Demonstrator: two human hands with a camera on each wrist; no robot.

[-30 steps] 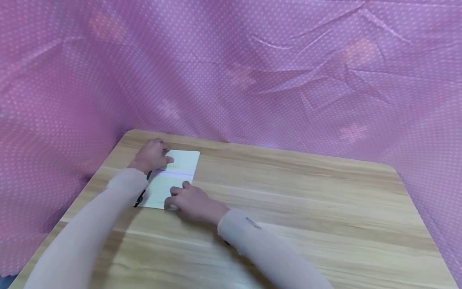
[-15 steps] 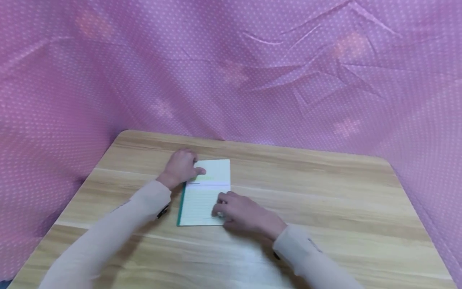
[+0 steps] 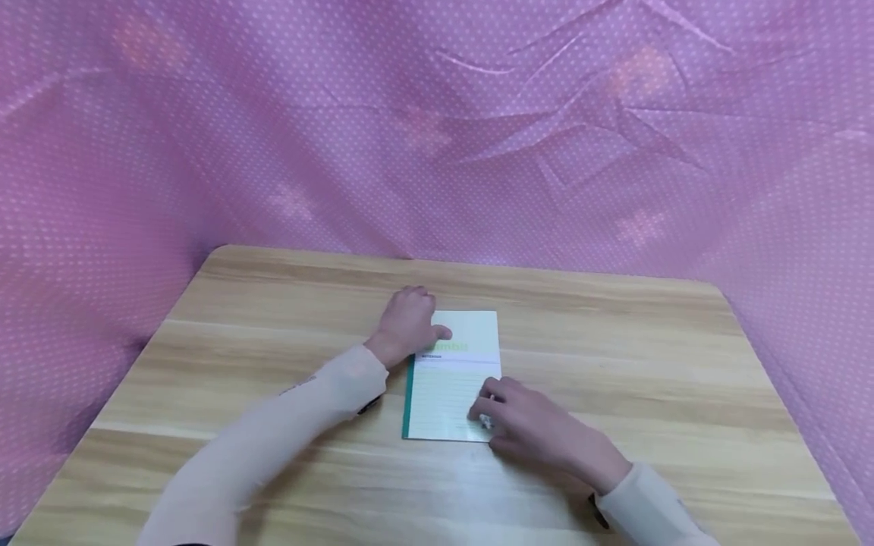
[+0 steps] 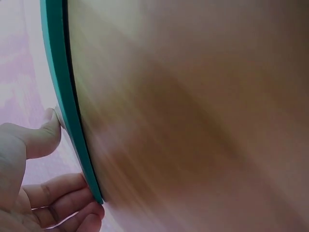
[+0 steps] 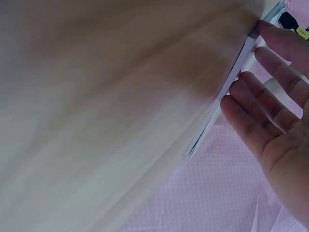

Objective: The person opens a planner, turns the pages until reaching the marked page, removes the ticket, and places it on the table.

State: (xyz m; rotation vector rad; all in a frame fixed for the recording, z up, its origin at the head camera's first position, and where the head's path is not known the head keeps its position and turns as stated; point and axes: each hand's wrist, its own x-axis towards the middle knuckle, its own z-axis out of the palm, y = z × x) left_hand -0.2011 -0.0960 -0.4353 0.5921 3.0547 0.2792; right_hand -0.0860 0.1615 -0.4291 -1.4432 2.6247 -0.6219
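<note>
A notebook (image 3: 444, 398) with a pale, lined-looking cover, light green lettering and a green spine lies on the wooden table. My left hand (image 3: 404, 326) holds its far left corner, the thumb resting on the cover. The left wrist view shows the green spine (image 4: 72, 104) edge-on, with bent fingers around its end. At the near right corner my right hand (image 3: 546, 428) grips the notebook, fingers reaching over the cover and thumb at the near edge. In the right wrist view, fingertips touch the notebook's page edge (image 5: 227, 84). Part of the cover is hidden under both hands.
The wooden table (image 3: 239, 364) has rounded far corners. Behind it and along both sides hangs a pink dotted cloth (image 3: 355, 152). A black shape with a yellow patch (image 5: 302, 32) shows beside the right thumb; its kind is unclear.
Both hands have moved the notebook from the table's left side rightward to near its middle. It now stands straighter, and its green spine has come into view.
</note>
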